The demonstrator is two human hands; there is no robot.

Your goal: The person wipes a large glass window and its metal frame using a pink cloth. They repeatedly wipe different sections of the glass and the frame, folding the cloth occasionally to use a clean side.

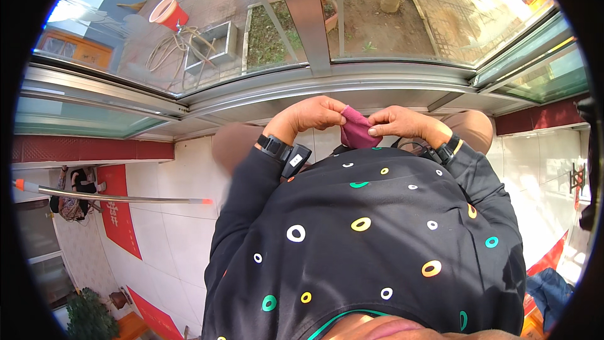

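Observation:
A small maroon cloth (pixel 356 130) is stretched between my two hands, just in front of my belly. My left hand (pixel 321 113) pinches its upper edge between thumb and fingers. On the other side, my right hand (pixel 394 122) grips the cloth's opposite edge, with the thumb lying on top of it. The cloth's lower part hangs in front of my patterned black top (pixel 361 203). Each wrist wears a black strap with a small device on it.
Window panes in a metal frame (pixel 314 75) stand close before me; a red bucket, a hose and a metal basin show through the glass. A metal pole (pixel 118 196) crosses the left side. Red mats (pixel 118 212) lie on the tiled floor, and a green plant (pixel 89 314) is at lower left.

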